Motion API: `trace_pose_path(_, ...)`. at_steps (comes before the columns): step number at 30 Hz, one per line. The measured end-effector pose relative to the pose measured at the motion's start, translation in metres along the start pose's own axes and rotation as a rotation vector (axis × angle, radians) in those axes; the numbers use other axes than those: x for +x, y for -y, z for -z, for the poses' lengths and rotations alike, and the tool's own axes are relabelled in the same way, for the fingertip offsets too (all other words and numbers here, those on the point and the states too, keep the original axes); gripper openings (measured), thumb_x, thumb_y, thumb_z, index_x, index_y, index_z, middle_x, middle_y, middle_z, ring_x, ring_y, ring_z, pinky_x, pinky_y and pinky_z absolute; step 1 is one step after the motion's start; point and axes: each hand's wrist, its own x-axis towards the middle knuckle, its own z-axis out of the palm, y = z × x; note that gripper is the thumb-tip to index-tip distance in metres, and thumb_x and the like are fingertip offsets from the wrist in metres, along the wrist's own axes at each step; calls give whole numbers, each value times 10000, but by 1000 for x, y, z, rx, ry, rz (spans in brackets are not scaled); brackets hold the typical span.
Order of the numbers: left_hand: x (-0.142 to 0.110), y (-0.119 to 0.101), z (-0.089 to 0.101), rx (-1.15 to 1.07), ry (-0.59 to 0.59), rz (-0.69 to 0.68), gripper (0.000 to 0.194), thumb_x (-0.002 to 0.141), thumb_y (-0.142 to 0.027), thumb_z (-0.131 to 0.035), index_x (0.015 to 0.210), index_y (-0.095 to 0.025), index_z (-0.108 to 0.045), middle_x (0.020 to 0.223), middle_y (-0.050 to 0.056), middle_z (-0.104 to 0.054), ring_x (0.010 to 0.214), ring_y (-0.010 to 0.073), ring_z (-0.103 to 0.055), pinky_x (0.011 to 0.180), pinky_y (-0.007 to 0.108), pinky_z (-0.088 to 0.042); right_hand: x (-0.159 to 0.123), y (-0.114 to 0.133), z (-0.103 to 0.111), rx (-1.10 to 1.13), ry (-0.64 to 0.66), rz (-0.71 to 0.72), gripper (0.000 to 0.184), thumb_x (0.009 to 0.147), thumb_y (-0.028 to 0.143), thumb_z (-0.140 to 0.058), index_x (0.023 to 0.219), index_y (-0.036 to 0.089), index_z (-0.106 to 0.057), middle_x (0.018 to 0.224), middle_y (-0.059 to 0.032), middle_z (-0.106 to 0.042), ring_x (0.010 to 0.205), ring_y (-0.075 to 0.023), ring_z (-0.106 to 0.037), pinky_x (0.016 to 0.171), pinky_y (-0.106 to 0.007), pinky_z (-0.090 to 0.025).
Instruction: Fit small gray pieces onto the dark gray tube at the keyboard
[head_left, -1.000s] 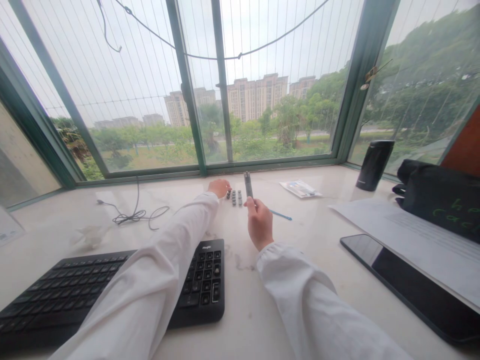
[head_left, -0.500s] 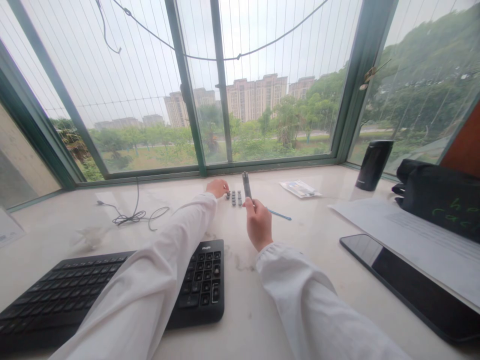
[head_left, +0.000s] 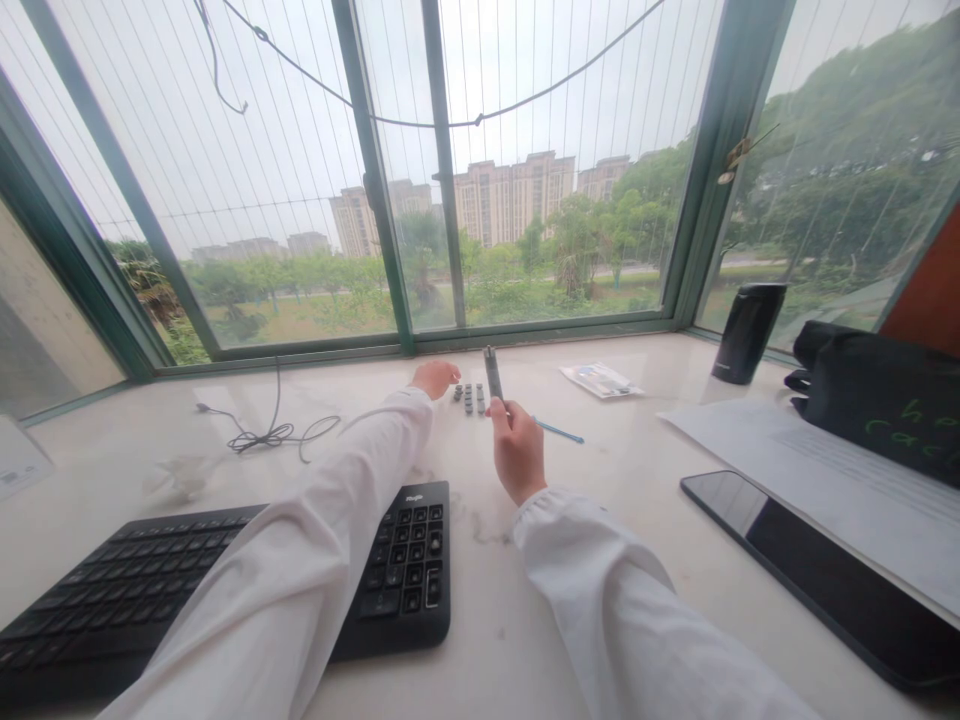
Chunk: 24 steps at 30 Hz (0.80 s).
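Our right hand (head_left: 517, 450) grips a grey tool (head_left: 492, 372) beside the small caps (head_left: 469, 398).
We have the fingers wrapped around the tool's near end, its far end pointing toward the window (head_left: 525, 200); our left hand (head_left: 435, 380) is at the left edge of the caps, fingertips drawn together, and we cannot tell whether they pinch anything. The caps sit in rows on the white table (head_left: 480, 620), between our hands, beyond the black keyboard (head_left: 405, 590). A blue stick (head_left: 559, 431) lies just right of our right hand.
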Motion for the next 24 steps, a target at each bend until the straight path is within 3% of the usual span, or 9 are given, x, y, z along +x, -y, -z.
trace_pose_path(12,-2,-2,-3,70,25,18,305,945,-351,-557,1188,-169,-588,1214,97,-590,1053,209,-599,903,417,-519,0,-1,0,-10,4,13,423,925,514,-397,776,203,-641,624,-7,-611,598,-180,-521,602,-271,-332)
trace_pose_path(18,-4,0,7,75,9,-18,318,947,-367,-550,1189,-165,-587,1217,98,-589,1067,216,-593,918,430,-509,1,-1,0,-12,2,14,431,923,519,-391,774,200,-639,625,-12,-611,602,-184,-523,607,-274,-340)
trace_pose_path(24,-6,0,15,86,63,-43,305,943,-382,-554,1154,-168,-605,1180,90,-607,1041,206,-602,908,415,-511,0,0,0,-16,6,17,423,925,511,-395,774,202,-643,614,-7,-608,583,-182,-513,597,-274,-338)
